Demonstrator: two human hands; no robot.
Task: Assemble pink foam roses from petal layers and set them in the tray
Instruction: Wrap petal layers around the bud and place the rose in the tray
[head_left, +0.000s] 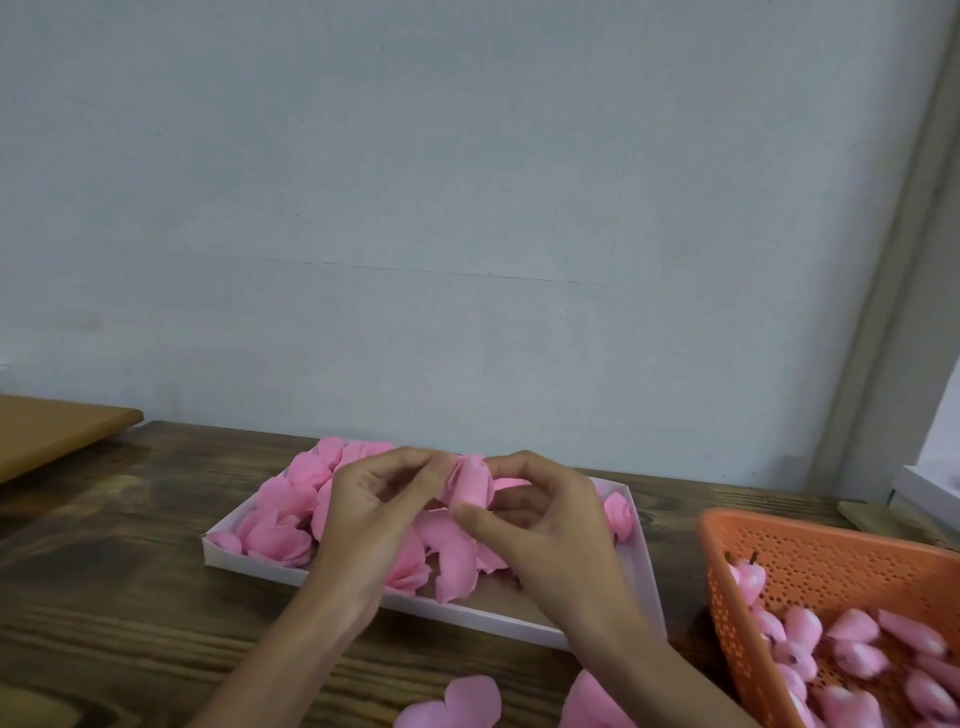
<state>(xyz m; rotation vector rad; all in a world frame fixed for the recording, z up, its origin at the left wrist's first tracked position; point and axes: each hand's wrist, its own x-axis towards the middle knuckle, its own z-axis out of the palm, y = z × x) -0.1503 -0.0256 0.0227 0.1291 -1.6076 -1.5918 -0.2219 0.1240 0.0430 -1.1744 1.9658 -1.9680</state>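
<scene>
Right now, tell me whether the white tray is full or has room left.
Partly full. Pink roses crowd the left and far parts of the tray; bare floor shows near its front right corner.

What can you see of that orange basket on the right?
The orange basket looks like moulded plastic, its sloping walls pierced with rows of small holes under a smooth, rounded rim. It stands upright on the wooden table, to the right of the white tray, and is partly cut off by the picture's edge. Inside lies a heap of pink buds, some showing a short dark stem.
</scene>
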